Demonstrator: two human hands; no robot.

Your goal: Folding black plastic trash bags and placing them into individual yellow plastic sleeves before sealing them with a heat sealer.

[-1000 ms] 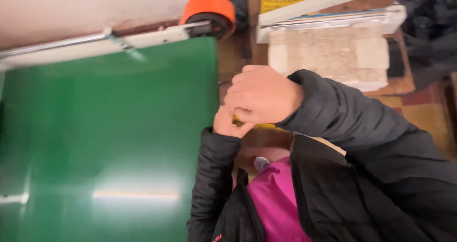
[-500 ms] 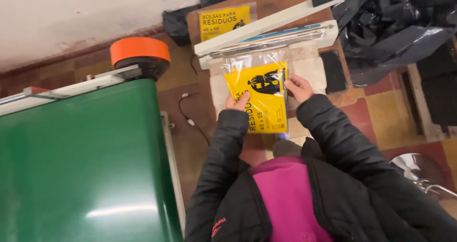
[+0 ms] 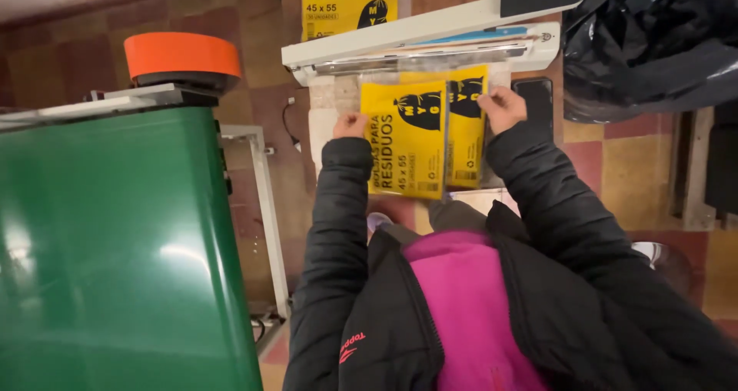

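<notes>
- Far left: green machine body [image 3: 115,245] with an orange roll [image 3: 182,54] on top, well apart from my hands.
- My left hand [image 3: 350,125] pinches the left edge of the yellow packet [image 3: 406,137].
- Packet lies flat between my 2 hands, long axis running away from me toward the white heat sealer [image 3: 430,37]; its top edge sits just below the bar, possibly under it.
- My right hand [image 3: 501,108] grips the right edge, slightly nearer the sealer.
- Far right: black bags [image 3: 653,37].
</notes>
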